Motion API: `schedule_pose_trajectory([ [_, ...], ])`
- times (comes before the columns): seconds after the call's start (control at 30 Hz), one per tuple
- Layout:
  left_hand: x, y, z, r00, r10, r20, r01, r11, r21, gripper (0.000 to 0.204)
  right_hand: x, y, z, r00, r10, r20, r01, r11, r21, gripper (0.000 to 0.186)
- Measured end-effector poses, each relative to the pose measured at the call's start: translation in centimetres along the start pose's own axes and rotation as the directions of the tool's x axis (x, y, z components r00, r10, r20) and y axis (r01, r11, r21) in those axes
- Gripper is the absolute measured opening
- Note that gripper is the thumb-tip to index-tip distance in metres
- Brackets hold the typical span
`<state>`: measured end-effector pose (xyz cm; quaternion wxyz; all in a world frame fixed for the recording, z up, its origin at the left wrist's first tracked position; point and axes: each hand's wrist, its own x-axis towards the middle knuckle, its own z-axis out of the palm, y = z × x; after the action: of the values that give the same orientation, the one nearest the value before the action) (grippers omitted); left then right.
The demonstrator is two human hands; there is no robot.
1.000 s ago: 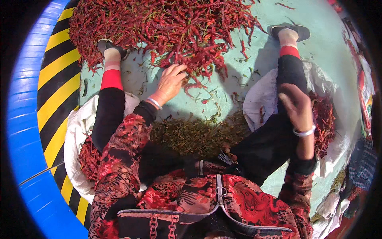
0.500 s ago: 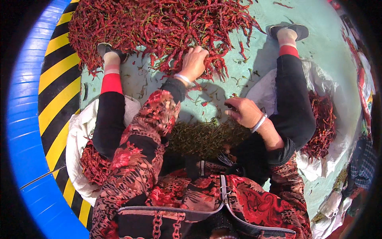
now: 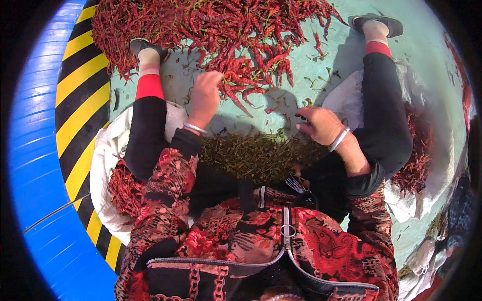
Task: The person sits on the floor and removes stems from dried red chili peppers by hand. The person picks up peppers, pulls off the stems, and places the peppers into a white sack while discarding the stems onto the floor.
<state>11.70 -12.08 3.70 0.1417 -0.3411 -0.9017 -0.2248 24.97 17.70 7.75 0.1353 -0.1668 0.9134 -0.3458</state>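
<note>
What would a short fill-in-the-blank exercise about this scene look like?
1. The chilli peppers in the large pile at the top are mostly ____ in colour.
2. Of the left hand and the right hand, the one nearer that pile is the ____.
3. The striped band on the picture's left side alternates black and ____.
4. The sack by the person's left leg is coloured ____.

Missing words: red; left; yellow; white.
</note>
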Motion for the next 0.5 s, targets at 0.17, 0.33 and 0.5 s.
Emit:
schedule_pose_trajectory([
  [0.17,4.0,1.4,0.8,0.97,-0.24,-0.037,0.227,0.95,-0.214,0.016,0.1,0.3,0.2,1.0,0.014,-0.009,-0.015,0.996,-0.087,0.029],
  [0.33,1.9,0.4,2.6,0.949,0.088,0.304,-0.059,0.993,-0.103,0.038,0.8,0.6,0.2,0.998,0.052,0.023,-0.05,0.993,-0.109,0.029],
  [0.5,-0.3,-2.9,2.6,0.98,-0.12,0.161,0.126,0.992,-0.023,0.032,0.6,1.6,1.0,0.999,0.045,-0.004,-0.045,0.99,-0.135,0.028],
])
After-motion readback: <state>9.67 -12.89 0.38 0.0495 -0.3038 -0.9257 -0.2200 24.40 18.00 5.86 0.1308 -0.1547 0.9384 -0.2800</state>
